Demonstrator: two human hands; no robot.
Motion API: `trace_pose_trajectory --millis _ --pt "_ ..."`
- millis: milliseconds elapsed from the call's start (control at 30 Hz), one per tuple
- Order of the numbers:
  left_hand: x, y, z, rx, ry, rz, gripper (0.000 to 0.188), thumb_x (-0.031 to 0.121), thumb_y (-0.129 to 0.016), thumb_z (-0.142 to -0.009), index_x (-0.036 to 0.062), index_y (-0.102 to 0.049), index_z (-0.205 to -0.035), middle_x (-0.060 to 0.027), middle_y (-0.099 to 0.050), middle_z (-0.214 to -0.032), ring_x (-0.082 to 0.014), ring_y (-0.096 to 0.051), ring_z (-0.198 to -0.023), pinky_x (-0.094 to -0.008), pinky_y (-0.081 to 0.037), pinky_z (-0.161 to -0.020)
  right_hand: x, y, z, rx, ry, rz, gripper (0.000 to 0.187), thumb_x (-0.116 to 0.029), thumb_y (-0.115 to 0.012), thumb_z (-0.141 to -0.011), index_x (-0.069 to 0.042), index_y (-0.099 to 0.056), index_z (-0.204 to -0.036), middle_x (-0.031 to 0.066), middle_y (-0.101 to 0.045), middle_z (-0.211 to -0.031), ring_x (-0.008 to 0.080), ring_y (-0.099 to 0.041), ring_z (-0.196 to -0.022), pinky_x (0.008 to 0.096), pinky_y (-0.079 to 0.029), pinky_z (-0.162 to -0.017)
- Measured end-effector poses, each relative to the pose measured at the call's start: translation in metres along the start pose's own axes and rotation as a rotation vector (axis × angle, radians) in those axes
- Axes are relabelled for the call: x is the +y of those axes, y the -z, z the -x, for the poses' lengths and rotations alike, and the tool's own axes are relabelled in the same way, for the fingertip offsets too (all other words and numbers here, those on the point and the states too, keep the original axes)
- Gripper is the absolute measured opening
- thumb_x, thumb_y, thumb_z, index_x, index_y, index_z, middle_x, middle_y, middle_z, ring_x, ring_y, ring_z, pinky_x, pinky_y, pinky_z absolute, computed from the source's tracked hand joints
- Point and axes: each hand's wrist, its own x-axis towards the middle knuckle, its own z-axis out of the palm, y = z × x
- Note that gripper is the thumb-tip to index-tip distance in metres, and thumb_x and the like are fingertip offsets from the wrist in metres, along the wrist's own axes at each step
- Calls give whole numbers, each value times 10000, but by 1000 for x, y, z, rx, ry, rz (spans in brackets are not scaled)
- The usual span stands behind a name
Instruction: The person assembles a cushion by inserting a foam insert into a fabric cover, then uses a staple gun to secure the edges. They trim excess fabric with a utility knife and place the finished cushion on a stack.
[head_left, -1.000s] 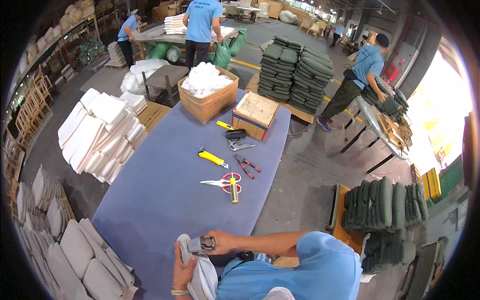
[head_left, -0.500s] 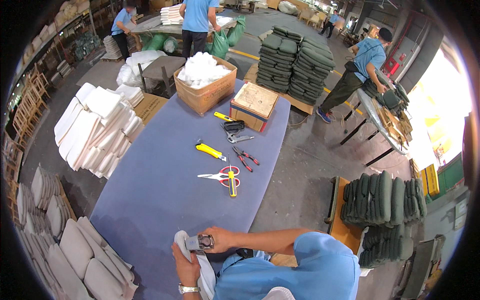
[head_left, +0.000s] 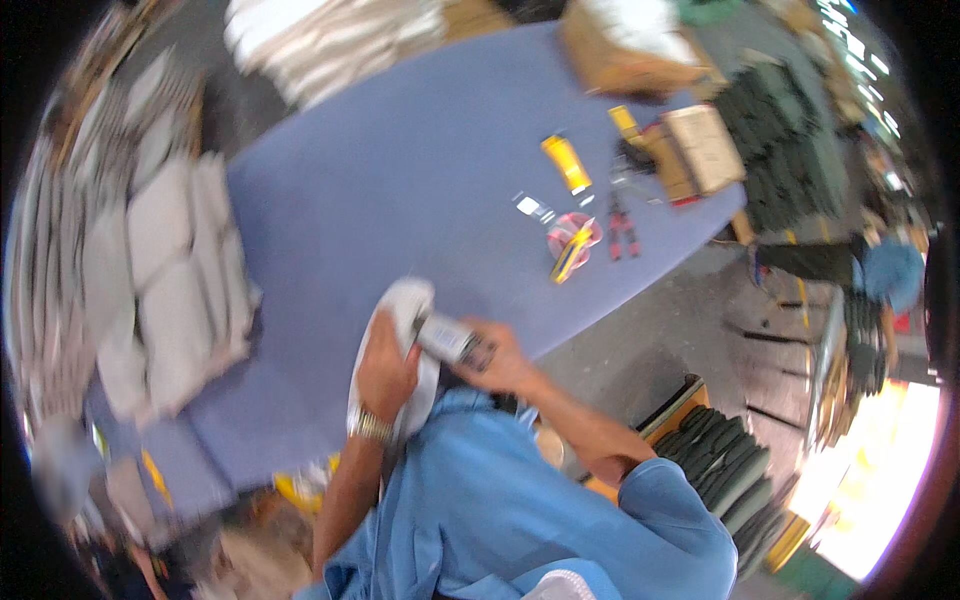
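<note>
My left hand (head_left: 385,368), with a watch (head_left: 371,428) on its wrist, grips a pale, long padded cushion (head_left: 408,297) held up over the near edge of the blue-covered table (head_left: 330,190). My right hand (head_left: 502,358) is wrapped round a grey staple gun (head_left: 446,338). The tool's nose end meets the cushion's right edge, beside my left fingers; motion blur hides whether it presses in. The cushion's lower part runs down against my blue shirt.
Beyond lie a yellow box cutter (head_left: 567,165), scissors (head_left: 535,208), a yellow screwdriver (head_left: 571,256) and red-handled pliers (head_left: 622,228). A carton of white stuffing (head_left: 625,75) and a small box (head_left: 705,150) stand farther. Grey cushions (head_left: 170,270) pile at left. A co-worker (head_left: 890,272) stands at right.
The view has swung round, so table and tools appear shifted and tilted. The cushion shows more of its face, and the staple gun sits at its right edge, still in my right hand.
</note>
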Motion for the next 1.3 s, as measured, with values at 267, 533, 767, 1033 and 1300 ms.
trace_pose_trajectory --millis 267,533,767,1033,1300 --pt "11 4 6 -16 208 -72 766 252 -693 -924 -53 -339 -1530 -269 -444 -1543 -392 -460 -1423 -461 -454 -1120 -19 9 -4 -174 -131 19 354 -114 -816 -810 15 -682 -1111 129 -750 -996 208 -734 -920 328 -565 -815" --pt "12 3 4 -25 178 -89 787 229 -693 -911 -57 -315 -1540 -268 -413 -1565 -399 -428 -1446 -449 -443 -1132 -21 19 -12 -259 -91 89 272 -87 -789 -817 6 -696 -1055 107 -721 -926 175 -713 -842 314 -552 -755" --pt "23 8 3 -23 196 -66 838 105 -738 -819 -67 -328 -1529 -277 -437 -1543 -417 -463 -1414 -435 -452 -1126 -20 20 -13 -227 -117 14 445 -104 -811 -737 40 -646 -1125 181 -712 -960 294 -721 -863 367 -553 -777" --pt "23 7 2 19 193 -114 828 113 -741 -821 -70 -342 -1523 -277 -438 -1544 -404 -481 -1404 -431 -458 -1125 -2 15 -2 -217 -88 101 404 -108 -813 -750 25 -652 -1096 164 -706 -937 281 -706 -826 353 -546 -750" --pt "24 11 -2 -46 220 -100 852 98 -728 -818 -65 -308 -1541 -266 -422 -1560 -397 -450 -1430 -434 -420 -1159 -33 22 -14 -334 -206 34 246 -61 -784 -812 6 -682 -1025 85 -700 -890 129 -663 -797 291 -531 -729"
